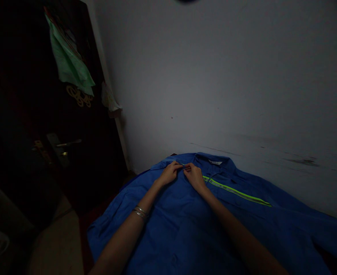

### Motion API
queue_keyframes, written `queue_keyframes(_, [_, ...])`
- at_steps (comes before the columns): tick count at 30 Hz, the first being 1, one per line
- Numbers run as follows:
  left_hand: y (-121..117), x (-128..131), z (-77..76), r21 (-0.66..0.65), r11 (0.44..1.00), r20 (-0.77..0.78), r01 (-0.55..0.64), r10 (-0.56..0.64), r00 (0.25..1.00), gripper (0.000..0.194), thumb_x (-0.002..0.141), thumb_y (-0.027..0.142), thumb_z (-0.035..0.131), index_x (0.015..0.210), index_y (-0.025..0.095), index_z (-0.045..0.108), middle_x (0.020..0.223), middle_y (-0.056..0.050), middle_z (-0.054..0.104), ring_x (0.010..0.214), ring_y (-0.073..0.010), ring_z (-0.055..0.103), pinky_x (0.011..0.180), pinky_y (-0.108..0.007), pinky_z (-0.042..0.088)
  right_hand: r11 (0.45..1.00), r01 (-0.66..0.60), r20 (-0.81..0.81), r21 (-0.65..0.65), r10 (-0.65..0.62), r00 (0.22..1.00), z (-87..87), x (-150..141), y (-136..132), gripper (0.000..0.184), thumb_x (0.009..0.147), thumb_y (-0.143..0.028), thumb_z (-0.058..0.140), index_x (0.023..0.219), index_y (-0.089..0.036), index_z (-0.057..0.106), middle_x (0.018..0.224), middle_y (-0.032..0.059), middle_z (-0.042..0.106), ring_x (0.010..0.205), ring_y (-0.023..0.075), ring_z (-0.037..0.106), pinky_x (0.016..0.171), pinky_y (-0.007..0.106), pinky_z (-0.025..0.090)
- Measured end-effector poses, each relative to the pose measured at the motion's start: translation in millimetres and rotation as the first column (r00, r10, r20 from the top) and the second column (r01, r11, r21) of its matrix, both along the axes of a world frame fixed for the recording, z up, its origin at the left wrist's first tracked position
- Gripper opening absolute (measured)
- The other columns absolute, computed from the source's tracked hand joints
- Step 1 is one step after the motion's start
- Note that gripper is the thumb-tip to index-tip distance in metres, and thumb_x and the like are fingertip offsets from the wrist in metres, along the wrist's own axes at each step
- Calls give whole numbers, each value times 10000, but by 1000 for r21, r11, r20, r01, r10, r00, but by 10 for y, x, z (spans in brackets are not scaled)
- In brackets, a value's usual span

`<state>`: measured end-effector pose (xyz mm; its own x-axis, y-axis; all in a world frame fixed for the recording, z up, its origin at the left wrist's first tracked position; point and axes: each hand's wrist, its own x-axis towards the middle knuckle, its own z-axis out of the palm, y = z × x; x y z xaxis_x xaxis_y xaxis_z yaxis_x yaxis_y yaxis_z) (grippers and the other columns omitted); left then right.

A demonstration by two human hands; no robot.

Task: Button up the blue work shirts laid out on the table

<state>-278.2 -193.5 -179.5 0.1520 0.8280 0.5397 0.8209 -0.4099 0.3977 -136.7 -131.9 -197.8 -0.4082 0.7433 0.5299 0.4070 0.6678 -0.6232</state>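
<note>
A blue work jacket (185,214) lies spread out in front of me, its collar toward the wall and a white label inside the neck. A yellow-green and grey reflective stripe (237,191) crosses its chest. My left hand (170,172) pinches the jacket's cloth near the upper left chest, close to the stripe's end. Right beside it, my right hand (193,175) has its thumb and fingers closed on the same part of the jacket. The fingertips of both hands nearly meet. Exactly what detail lies between them is too small and dark to make out.
A pale wall (214,76) with dark scuffs rises just behind the jacket. At the left stands a dark door (99,152) with a metal handle (68,143). Light green cloth (68,57) hangs on it. A plastic bag (108,97) hangs by the door frame.
</note>
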Motion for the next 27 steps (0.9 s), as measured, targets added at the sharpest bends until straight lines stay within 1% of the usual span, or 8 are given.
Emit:
queue_keyframes(5, [-4,16,-8,-8,1000,-13,26,-26,1000,466,711,-8,361,1073,164,598,1040,-70,584,961,-157,523,878,-284,406,1000,-9,-12,11,9,1000,20,9,-9,135,733,-263,530,764,-158,608,729,55,649,672,166,605,642,249,448])
queue_keyframes(8, [-20,22,26,-6,1000,4,-2,2,1000,431,716,11,373,1035,164,618,1013,-70,597,936,-159,535,859,-288,418,1000,-18,-23,16,18,1000,48,16,-38,136,742,-243,504,724,-165,613,708,54,651,644,159,602,623,244,441])
queue_keyframes(10, [-27,17,52,25,1000,37,-19,18,999,413,705,8,370,980,157,640,987,-68,606,929,-157,537,864,-291,417,998,-58,-58,9,59,997,64,19,-53,136,735,-242,502,708,-166,611,696,49,650,633,156,604,615,240,443])
queue_keyframes(12, [-23,3,66,58,998,78,-6,1,997,414,682,-9,362,937,144,650,968,-67,614,936,-151,536,882,-289,409,994,-109,-98,-1,108,989,74,22,-56,128,721,-238,507,692,-164,607,683,43,647,632,155,607,609,237,448])
queue_keyframes(15, [4,-29,40,53,998,132,29,-36,991,440,661,-22,347,947,134,643,981,-60,626,956,-141,542,910,-289,398,987,-159,-123,-23,155,980,70,25,-29,121,698,-237,517,666,-159,603,657,38,642,623,156,606,597,237,449])
queue_keyframes(19, [56,-60,-45,-40,998,170,41,-33,985,461,689,-12,330,1014,136,622,1046,-59,625,988,-139,550,925,-295,394,975,-192,-163,-108,173,971,22,31,60,126,661,-270,554,642,-156,605,651,34,642,625,153,604,611,241,456])
queue_keyframes(22, [78,-66,-90,-102,994,165,48,-31,986,424,735,14,335,1026,135,620,1048,-64,628,982,-140,557,916,-291,399,955,-222,-233,-195,175,957,-31,37,130,147,625,-292,587,646,-148,610,669,42,648,640,156,608,629,249,464])
queue_keyframes(27, [76,-62,-116,-108,993,158,42,-24,987,289,803,133,420,1008,128,624,1000,-73,639,927,-150,569,869,-289,423,902,-297,-309,-314,199,930,-76,48,173,187,592,-315,608,655,-138,604,630,35,633,605,149,594,564,239,450])
